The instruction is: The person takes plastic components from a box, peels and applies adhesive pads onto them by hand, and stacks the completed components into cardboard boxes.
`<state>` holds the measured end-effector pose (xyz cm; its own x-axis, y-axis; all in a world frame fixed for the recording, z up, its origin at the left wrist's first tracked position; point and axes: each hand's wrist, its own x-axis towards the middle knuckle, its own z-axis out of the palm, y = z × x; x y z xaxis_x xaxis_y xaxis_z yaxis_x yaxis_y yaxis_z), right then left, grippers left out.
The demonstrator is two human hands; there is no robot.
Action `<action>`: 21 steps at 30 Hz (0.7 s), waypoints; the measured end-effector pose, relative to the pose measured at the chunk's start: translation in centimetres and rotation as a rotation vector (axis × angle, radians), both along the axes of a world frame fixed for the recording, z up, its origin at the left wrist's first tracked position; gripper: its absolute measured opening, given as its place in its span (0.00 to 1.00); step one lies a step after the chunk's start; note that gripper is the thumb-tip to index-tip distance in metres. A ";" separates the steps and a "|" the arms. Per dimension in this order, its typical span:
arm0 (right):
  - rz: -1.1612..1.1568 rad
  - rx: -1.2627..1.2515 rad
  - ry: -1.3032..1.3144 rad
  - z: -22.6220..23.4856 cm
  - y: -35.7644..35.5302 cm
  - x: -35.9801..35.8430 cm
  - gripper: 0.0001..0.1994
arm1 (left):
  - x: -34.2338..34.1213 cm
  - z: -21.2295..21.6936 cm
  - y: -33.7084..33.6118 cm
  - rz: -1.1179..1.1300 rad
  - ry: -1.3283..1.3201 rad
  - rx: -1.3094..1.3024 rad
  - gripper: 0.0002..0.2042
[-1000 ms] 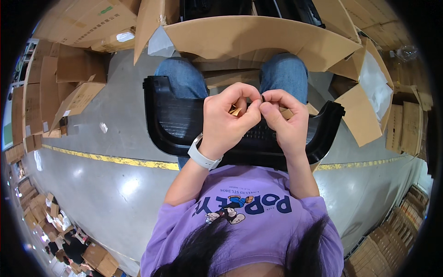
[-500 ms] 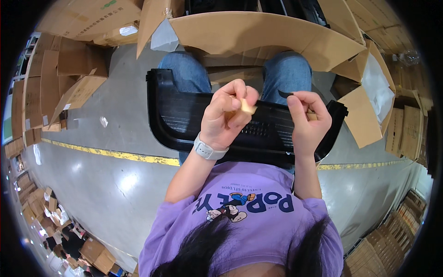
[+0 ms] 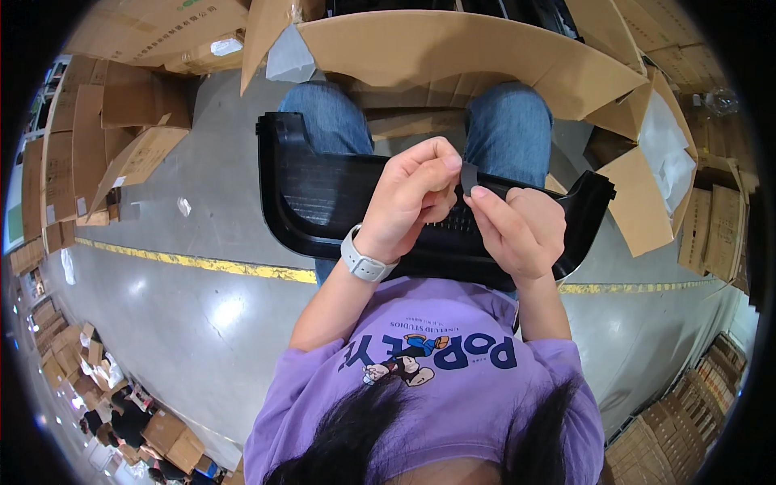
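A small dark grey strip (image 3: 468,175) stands between my two hands, above my lap. The fingertips of my left hand (image 3: 416,190) pinch its upper end, the other fingers curled under. At the strip's lower end, my right hand (image 3: 521,230) is closed, thumb and forefinger on it. Beneath both hands a long black plastic tray-like part (image 3: 319,198) lies across my thighs, with upturned ends and a slotted area in the middle. My hands hide part of it.
A large open cardboard box (image 3: 453,61) with black parts in it stands just beyond my knees. Another open box with white lining (image 3: 667,153) is at the right. Cartons (image 3: 137,105) stand at the far left. A yellow line (image 3: 194,264) crosses the grey floor.
My hands have come together. The dark strip, before in my right hand alone, is now between both. A pale yellowish piece seen at my left fingertips no longer shows.
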<state>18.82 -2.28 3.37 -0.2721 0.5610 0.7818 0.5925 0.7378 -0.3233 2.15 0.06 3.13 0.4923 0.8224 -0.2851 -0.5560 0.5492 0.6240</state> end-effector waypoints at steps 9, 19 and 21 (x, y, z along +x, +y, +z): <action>0.019 0.023 -0.125 -0.6 0.1 0.4 0.14 | -0.3 -0.4 0.1 0.019 0.120 0.096 0.06; -0.158 -0.704 0.331 0.7 -1.0 -0.2 0.07 | 0.1 -0.9 -0.3 0.091 0.262 0.100 0.06; -0.161 -0.811 0.423 0.4 -0.8 -0.1 0.05 | 0.3 -0.9 -0.5 0.078 0.323 0.175 0.06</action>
